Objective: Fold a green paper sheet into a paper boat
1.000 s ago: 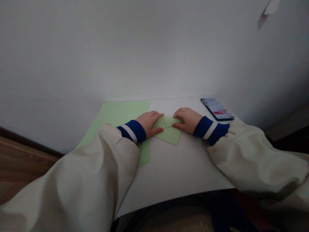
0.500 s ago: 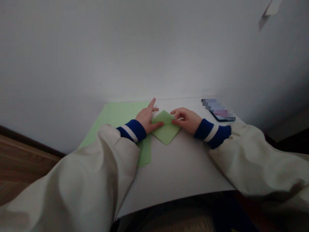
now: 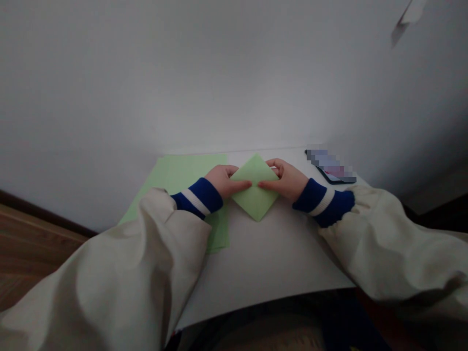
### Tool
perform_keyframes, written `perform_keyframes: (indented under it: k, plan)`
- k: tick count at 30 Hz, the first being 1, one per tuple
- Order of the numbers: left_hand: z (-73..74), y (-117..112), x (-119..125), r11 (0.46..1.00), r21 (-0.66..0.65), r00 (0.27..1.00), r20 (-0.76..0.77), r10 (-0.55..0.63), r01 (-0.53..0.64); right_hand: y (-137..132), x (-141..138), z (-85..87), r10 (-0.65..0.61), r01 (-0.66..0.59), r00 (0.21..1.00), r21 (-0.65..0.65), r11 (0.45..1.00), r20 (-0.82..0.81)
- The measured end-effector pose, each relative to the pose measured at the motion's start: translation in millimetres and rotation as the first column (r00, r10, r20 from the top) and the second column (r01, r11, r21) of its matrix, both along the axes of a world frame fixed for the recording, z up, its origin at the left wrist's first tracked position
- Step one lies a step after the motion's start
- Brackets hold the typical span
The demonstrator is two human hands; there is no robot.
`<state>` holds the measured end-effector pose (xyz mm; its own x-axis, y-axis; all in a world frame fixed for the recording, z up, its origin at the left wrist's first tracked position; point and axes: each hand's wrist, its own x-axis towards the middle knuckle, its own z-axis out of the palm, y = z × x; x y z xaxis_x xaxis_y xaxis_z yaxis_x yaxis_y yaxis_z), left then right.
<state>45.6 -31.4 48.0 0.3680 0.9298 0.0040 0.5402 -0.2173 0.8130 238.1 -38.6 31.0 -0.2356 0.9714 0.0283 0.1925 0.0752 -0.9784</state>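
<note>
A folded light green paper (image 3: 257,204), diamond-shaped with one corner toward me, is held between my two hands over the white tabletop. My left hand (image 3: 224,181) grips its left side, thumb lying on top and fingers curled behind. On the right side my right hand (image 3: 287,181) pinches it the same way. The two thumb tips almost meet at the paper's middle. Fingers behind the paper are partly hidden.
Green paper sheets (image 3: 183,165) lie on the table's left part, partly under my left sleeve. A phone-like flat device (image 3: 334,173), its screen pixelated, rests at the back right. The white tabletop (image 3: 270,263) meets a pale wall (image 3: 234,87). Wooden furniture (image 3: 32,243) stands at left.
The folded paper has been lifted and shifted slightly right and away from me. My left fingers, stretched out before, are now curled behind it, and both thumbs have come closer together.
</note>
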Motion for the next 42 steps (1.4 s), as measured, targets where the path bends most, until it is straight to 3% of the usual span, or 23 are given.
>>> perform_keyframes:
  k: [6, 10, 13, 28, 38, 42]
  plan:
    - [0.5, -4.5, 5.2, 0.999, 0.033, 0.988, -0.153, -0.032, 0.037, -4.2, -3.9, 1.8, 0.047, -0.068, 0.987, 0.135, 0.988, 0.155]
    - [2.8, -9.9, 11.4, 0.978, 0.203, 0.959, -0.283, 0.014, 0.045, -4.9, -6.9, 5.2, -0.075, -0.052, 0.92, 0.308, 0.95, 0.385]
    - [4.4, -12.0, 14.0, 0.962, 0.269, 0.941, -0.335, 0.042, 0.053, -4.0, -7.8, 5.0, -0.117, -0.05, 0.893, 0.353, 0.934, 0.435]
    - [2.9, -6.2, 3.5, 0.973, 0.227, 0.947, -0.304, 0.104, -0.035, 3.6, 2.5, -1.8, -0.015, -0.015, 0.983, 0.161, 0.987, 0.184]
    - [0.0, -3.0, -5.1, 0.979, 0.182, 0.966, -0.224, 0.13, -0.09, 12.5, 14.6, -0.9, -0.079, 0.079, 0.997, -0.065, 0.995, 0.002]
    - [-1.5, -2.2, -6.3, 0.979, 0.169, 0.969, -0.198, 0.151, -0.118, 11.2, 15.4, -0.1, -0.124, 0.117, 0.989, -0.096, 0.989, -0.075]
